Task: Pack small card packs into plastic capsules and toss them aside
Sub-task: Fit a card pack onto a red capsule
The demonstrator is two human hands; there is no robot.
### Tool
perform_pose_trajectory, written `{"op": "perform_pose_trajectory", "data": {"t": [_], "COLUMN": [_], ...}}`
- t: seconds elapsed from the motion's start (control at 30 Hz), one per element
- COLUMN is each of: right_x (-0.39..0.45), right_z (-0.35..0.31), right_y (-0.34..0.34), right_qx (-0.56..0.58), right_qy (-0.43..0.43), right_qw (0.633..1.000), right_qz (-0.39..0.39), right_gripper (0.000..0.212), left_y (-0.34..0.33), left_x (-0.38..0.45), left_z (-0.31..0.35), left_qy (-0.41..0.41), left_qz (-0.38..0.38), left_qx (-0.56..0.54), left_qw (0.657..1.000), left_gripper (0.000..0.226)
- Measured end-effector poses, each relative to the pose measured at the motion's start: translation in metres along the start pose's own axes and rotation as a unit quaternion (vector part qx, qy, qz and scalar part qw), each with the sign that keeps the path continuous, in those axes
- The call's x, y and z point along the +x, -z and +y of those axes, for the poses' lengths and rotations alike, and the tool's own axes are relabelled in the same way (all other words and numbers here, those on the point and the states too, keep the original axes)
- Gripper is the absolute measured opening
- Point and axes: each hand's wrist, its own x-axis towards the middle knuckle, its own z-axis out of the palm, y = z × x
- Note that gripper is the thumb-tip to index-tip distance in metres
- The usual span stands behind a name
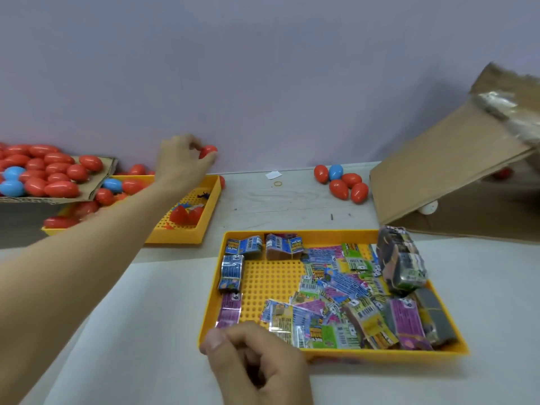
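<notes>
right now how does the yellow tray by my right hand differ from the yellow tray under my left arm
The near tray holds flat printed card packs and bundled stacks; the far tray holds red and blue capsules and open red halves. The near tray lies fully in view; the far tray is partly covered by a cardboard sheet loaded with capsules. Both are yellow, rectangular, with perforated floors.

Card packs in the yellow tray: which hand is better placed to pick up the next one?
The right hand: it sits at the near rim of the tray. The left hand is far away, gripping a red capsule.
</notes>
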Motion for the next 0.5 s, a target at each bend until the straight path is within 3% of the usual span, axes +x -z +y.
{"op": "perform_pose_trajectory", "data": {"t": [0.1,0.2,0.3,0.4,0.5], "right_x": [-0.002,-0.004,-0.007,-0.01,-0.01], "right_z": [-0.007,-0.011,-0.017,-0.021,-0.025], "right_y": [0.004,0.007,0.009,0.014,0.031], "right_qx": [0.013,0.068,0.131,0.209,0.181], "right_qy": [0.02,0.01,-0.007,-0.017,-0.015], "right_qw": [1.0,0.997,0.991,0.977,0.983], "right_qz": [-0.005,-0.022,-0.005,0.038,0.037], "right_gripper": [0.036,0.033,0.04,0.044,0.053], "left_y": [0.033,0.068,0.093,0.101,0.102], "left_x": [-0.046,-0.114,-0.181,-0.242,-0.282], "left_z": [0.025,0.048,0.065,0.073,0.069], "left_qy": [-0.026,-0.03,-0.043,-0.001,0.01], "left_qz": [-0.017,-0.057,-0.055,-0.054,-0.055], "left_qx": [-0.19,-0.342,-0.438,-0.503,-0.52], "left_qw": [0.981,0.937,0.896,0.863,0.852], "left_gripper": [0.023,0.026,0.026,0.026,0.03]}}
